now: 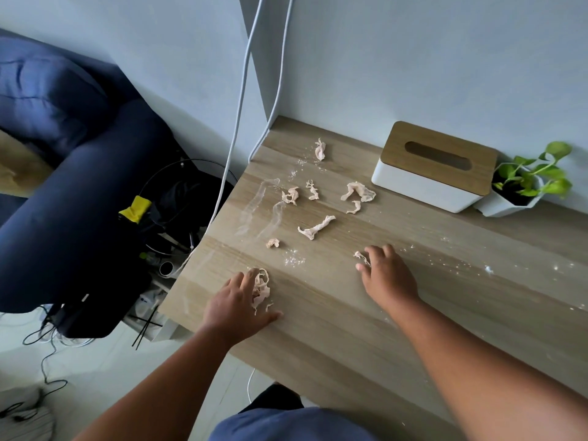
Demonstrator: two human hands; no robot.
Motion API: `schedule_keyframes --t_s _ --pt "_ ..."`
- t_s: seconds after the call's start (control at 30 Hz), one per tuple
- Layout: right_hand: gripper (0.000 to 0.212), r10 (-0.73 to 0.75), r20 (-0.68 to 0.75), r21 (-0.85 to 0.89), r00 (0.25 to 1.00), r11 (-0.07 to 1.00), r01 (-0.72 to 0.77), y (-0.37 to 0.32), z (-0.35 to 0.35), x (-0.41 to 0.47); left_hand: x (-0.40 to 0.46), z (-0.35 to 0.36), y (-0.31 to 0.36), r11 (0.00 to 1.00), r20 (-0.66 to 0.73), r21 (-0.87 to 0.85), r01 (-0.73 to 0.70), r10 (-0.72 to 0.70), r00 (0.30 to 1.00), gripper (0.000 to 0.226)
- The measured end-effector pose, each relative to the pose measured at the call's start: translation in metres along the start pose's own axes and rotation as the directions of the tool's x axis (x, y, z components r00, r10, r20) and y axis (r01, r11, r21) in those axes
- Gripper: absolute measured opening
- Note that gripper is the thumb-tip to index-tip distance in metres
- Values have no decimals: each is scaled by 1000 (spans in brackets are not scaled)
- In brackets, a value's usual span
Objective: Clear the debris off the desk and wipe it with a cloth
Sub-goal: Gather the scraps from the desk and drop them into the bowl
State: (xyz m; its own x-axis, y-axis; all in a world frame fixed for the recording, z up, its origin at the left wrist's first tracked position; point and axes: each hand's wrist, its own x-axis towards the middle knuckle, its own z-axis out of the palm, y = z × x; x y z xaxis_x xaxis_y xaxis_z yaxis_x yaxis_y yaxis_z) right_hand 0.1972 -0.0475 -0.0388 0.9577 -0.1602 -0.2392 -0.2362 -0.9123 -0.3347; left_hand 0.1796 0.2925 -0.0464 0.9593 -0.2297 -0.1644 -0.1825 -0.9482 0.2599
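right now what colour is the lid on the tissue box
Light wood-brown, over a white base; the tissue box shows clearly in the head view.

No readable text, label, brand, number or sign shows on anything in view.

Pale oak worktop (397, 313) here, streaked in lighter and darker grain bands, dusted with white powder (294, 260) and smears. The scraps (316, 228) scattered across it are pinkish-beige. At the back, a tissue box (426, 183) with a white body and a brown wood-grain lid. Next to it a white pot (506, 205) with bright green leaves. Off the edge, a navy sofa (73, 186) and something yellow (136, 207), perhaps cloth, against black clutter.
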Motion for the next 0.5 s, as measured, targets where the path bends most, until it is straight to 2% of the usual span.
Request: schedule_keyframes --t_s 0.07,0.17,0.33,0.5 --pt "26 6 -12 7 1000 1000 -6 -2 0 2 3 1 0 999 15 26 -24 24 1000 101" --pt "15 -10 -13 -4 1000 1000 10 -4 1 4 4 3 0 996 -30 13 -92 92 995 79" --pt "20 -15 23 -91 1000 996 17 -7 0 10 7 4 1 991 13 -19 -135 136 991 56" --pt "25 -10 46 -174 999 985 18 -14 1 9 10 3 5 994 45 -80 -78 82 996 34"
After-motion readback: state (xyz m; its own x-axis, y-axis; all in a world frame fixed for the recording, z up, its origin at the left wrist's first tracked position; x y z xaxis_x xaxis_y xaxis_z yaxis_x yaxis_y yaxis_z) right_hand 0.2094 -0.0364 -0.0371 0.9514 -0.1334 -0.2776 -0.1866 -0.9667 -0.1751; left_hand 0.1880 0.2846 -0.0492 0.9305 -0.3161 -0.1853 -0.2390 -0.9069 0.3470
